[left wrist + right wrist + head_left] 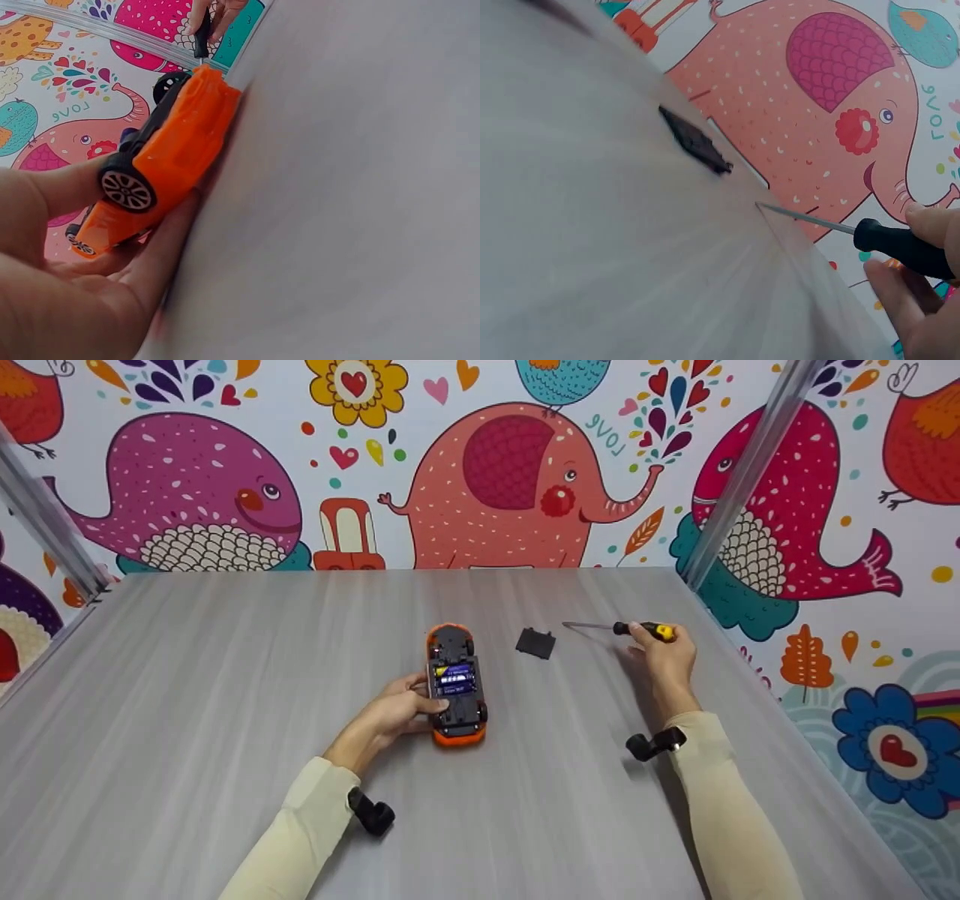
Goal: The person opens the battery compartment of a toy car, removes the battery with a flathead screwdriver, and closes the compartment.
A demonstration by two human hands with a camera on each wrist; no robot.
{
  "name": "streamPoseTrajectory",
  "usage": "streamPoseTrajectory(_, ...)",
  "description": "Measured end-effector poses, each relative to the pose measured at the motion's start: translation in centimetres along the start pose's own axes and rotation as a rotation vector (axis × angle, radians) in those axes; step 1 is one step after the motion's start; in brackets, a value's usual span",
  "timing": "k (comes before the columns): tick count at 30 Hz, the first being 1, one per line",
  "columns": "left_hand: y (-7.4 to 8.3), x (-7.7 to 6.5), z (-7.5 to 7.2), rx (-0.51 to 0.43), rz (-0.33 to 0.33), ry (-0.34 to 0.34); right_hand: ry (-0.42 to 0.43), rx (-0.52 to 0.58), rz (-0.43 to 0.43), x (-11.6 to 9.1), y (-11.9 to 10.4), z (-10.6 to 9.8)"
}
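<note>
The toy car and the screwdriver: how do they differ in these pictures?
The toy car is orange with a black underside, while the screwdriver has a black and yellow handle and a grey shaft. The toy car is held underside up by the left hand; the screwdriver, by the right hand. The toy car is broad, the screwdriver slim. Both have black parts.

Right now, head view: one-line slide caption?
Left hand grips an upturned orange toy car, batteries exposed; right hand holds a screwdriver, with the black battery cover lying between car and screwdriver.
</note>
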State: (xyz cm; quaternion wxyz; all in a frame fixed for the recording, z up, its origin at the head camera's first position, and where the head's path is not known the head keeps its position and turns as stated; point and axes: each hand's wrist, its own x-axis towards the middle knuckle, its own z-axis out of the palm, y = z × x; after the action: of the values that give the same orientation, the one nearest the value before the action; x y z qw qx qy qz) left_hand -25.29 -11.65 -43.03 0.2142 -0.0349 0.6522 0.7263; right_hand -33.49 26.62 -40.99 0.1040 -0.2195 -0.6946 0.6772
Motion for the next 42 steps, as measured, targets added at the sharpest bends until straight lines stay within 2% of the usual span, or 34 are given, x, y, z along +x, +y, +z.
streamPoseTrajectory(4, 0.0, 0.0, 0.0, -0.004, 0.001, 0.004, 0.030, -0.205, -0.010, 0.2, 0.1, -0.4)
streamPoseTrajectory(7, 0.0, 0.0, 0.0, -0.007, -0.001, 0.004, -0.010, -0.247, 0.049, 0.4, 0.0, -0.8)
streamPoseTrajectory(11, 0.0, 0.0, 0.0, -0.005, -0.001, 0.000, -0.094, -0.139, 0.144, 0.8, 0.0, -1.2)
streamPoseTrajectory(15, 0.0, 0.0, 0.1, -0.005, 0.000, 0.001, -0.164, 0.000, 0.193, 1.0, 0.0, -1.4)
streamPoseTrajectory(19, 0.1, -0.1, 0.1, -0.004, 0.002, 0.003, -0.239, 0.083, 0.253, 1.0, -0.3, -2.0)
streamPoseTrajectory(23, 0.0, -0.1, 0.0, 0.000, 0.004, 0.002, -0.304, 0.096, 0.328, 1.1, -0.8, -2.5)
streamPoseTrajectory(27, -0.1, -0.1, 0.0, 0.002, 0.001, 0.006, -0.335, 0.045, 0.375, 1.2, -0.9, -2.8)
streamPoseTrajectory(30, -0.1, -0.1, 0.1, 0.002, -0.007, 0.006, -0.348, -0.013, 0.381, 1.1, -0.8, -2.8)
streamPoseTrajectory(37, -0.1, -0.1, 0.1, 0.006, -0.007, 0.008, -0.348, -0.238, 0.304, 1.0, -0.3, -2.8)
streamPoseTrajectory(42, -0.1, -0.1, 0.1, 0.003, 0.007, -0.001, -0.366, -0.254, 0.276, 1.0, -0.6, -3.0)
